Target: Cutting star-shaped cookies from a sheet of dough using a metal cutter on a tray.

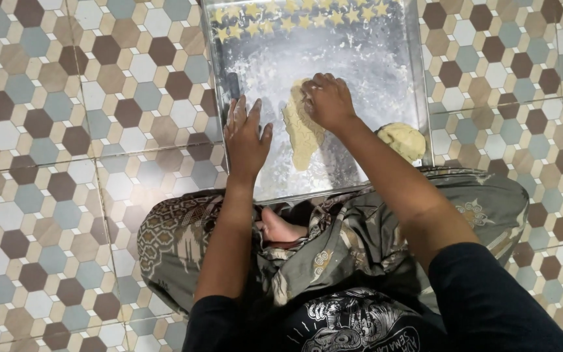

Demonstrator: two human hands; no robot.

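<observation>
A floured metal baking tray lies on the tiled floor in front of my crossed legs. A flattened sheet of pale yellow dough rests on the tray. My right hand presses down on the dough's upper end with fingers curled over something I cannot make out. My left hand lies flat and open on the tray just left of the dough. Several small star-shaped dough cutouts line the tray's far edge.
A lump of yellow dough sits at the tray's near right corner, by my knee. The floor is hexagon tile in brown, grey and white. My patterned trousers and a bare foot lie below the tray.
</observation>
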